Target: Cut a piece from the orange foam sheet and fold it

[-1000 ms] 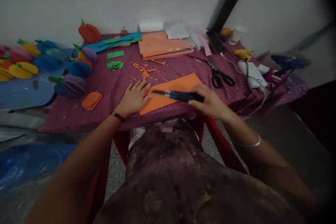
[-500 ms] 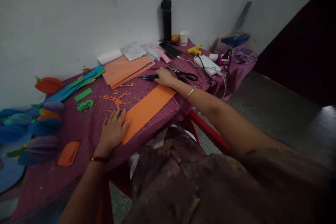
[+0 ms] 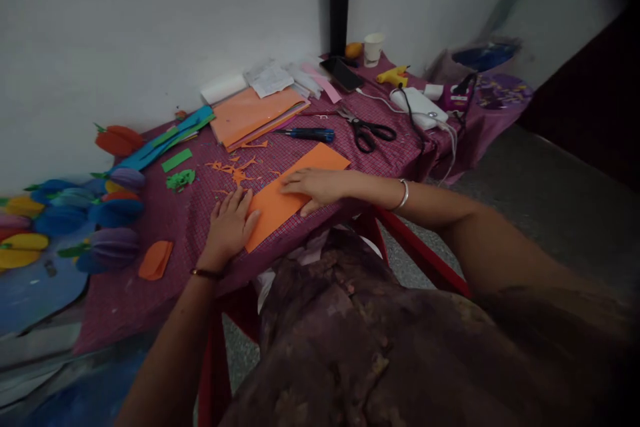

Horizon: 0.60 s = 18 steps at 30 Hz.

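One orange sheet [image 3: 273,210] lies under our loosely spread right hand [image 3: 319,187], our splayed left hand [image 3: 229,227] at its left end; neither grips anything.

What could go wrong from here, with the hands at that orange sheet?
1. The blue-and-black cutter lies loose beyond the orange sheet, its thin end pointing left; the right hand could brush it on a forward reach.
2. Orange scraps lie close to the left hand's fingertips and might slip under the sheet.
3. The sheet rests on loose-looking cloth, which could ruck up if the hands push sideways.
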Available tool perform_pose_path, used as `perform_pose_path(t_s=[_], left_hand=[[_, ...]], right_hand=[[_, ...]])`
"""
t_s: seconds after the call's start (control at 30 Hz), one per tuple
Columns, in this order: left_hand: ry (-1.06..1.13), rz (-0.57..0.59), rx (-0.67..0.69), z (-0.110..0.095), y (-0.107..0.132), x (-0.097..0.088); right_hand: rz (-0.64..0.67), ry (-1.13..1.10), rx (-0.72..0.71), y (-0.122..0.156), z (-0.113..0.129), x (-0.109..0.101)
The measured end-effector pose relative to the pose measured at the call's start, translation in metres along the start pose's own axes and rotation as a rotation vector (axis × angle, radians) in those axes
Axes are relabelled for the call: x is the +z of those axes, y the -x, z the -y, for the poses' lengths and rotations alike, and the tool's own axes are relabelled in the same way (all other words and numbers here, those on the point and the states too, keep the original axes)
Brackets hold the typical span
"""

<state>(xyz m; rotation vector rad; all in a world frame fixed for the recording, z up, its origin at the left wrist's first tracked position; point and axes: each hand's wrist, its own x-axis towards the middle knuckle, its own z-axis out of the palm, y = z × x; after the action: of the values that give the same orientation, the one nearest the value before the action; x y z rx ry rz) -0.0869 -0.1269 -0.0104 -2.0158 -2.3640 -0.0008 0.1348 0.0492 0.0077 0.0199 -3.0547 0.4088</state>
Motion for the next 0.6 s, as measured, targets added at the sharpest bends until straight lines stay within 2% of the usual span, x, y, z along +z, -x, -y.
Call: perform_pose_path(t_s=[0.1,0.17,0.3,0.37,0.4,0.47,0.6], left_hand=[[0.061,-0.010,-0.008,0.001,-0.001,0.001],[0.183,-0.061,-0.010,0.005,0.000,0.003],[0.631,-0.245,-0.033,0.016,0.006,0.002],[0.812,-0.289,-0.092,0.021,0.008,-0.004],[0.871,-0.283,-0.134,0.023,0.007,-0.008],[0.919,-0.200,-0.209,0.027,0.000,-0.016],[0.763,0.039,-0.227,0.031,-0.024,-0.029]], right_hand=[[-0.015,0.003,-0.013,-0.005,-0.002,-0.001],[0.006,0.020,-0.016,-0.006,-0.001,-0.003],[0.054,0.049,0.007,-0.008,0.004,-0.005],[0.064,0.056,0.039,-0.009,0.005,-0.004],[0.071,0.058,0.055,-0.010,0.005,-0.004],[0.079,0.062,0.082,-0.012,0.005,-0.002],[0.080,0.057,0.111,-0.012,0.005,-0.002]])
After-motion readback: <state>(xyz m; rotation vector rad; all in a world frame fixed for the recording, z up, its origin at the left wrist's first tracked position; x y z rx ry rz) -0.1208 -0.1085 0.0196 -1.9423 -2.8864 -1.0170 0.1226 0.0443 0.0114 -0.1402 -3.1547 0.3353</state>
